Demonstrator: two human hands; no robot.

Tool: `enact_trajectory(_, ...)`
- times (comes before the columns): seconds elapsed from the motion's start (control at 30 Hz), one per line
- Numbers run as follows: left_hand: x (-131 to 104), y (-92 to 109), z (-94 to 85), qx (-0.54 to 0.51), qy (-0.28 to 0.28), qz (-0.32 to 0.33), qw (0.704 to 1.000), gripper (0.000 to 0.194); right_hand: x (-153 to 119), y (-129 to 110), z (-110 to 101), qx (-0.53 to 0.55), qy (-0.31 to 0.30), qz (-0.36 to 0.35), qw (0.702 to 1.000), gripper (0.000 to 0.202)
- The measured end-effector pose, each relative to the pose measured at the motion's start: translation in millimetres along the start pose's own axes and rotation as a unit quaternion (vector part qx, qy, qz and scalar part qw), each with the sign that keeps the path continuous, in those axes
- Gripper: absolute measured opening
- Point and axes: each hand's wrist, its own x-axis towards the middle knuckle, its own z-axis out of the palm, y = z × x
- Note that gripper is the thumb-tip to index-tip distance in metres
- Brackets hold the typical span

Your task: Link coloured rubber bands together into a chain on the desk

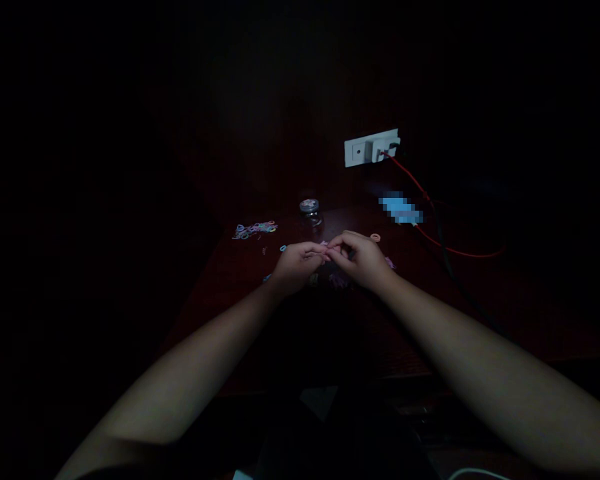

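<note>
Right, so the left hand (297, 265) and right hand (363, 260) meet above the table (225, 283), fingers curled inward with their tips together. A pale pink bit (324, 243) shows right at those fingertips; whether they pinch it or it lies behind them, I can't tell. And around the fingers, plenty: a purple cluster (339, 280) in shadow just nearer the body, a blue ring (283, 248) off to the left, an orange ring (375, 237) beyond the right knuckles, partly blocked by that hand. Farther left sits a tangled, many-coloured pile (255, 231). Far right of the fingers, a red cable (405, 168) runs from the wall socket (359, 152) past a blurred blue object (400, 208). Straight beyond the fingers stands a lidded jar (309, 208), its contents too dark to read.
</note>
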Motion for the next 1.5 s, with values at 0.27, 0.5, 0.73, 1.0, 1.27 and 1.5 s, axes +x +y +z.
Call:
enact_trajectory(0.27, 3, -2, -3.6, -0.037, -0.008, -0.041, 0.998, 0.031, 0, 1, -5, 0.054, -0.011, 0.012, 0.998, 0.012)
enact_trajectory(0.5, -1, -1, -12.4, -0.019, 0.003, -0.009, 1.000, 0.029, 2, 1, -5, 0.084, -0.016, 0.053, 0.995, 0.019)
enact_trajectory(0.73, -5, 6, -19.5, 0.022, -0.010, 0.000, 1.000, 0.031, 1, 3, -2, 0.113, -0.018, 0.072, 0.991, 0.019)
enact_trajectory(1.0, 10, -34, -83.5, 0.173, 0.071, -0.028, 0.982, 0.027, 0, 7, -1, 0.164, -0.025, 0.120, 0.979, 0.021)
enact_trajectory(1.27, 21, -71, -132.8, 0.305, 0.182, -0.131, 0.925, 0.007, 1, 11, 1, 0.198, -0.033, 0.135, 0.970, 0.021)
enact_trajectory(1.5, 29, -59, -147.5, 0.299, 0.244, -0.125, 0.914, 0.014, 0, 15, 0, 0.153, -0.045, 0.138, 0.978, 0.021)
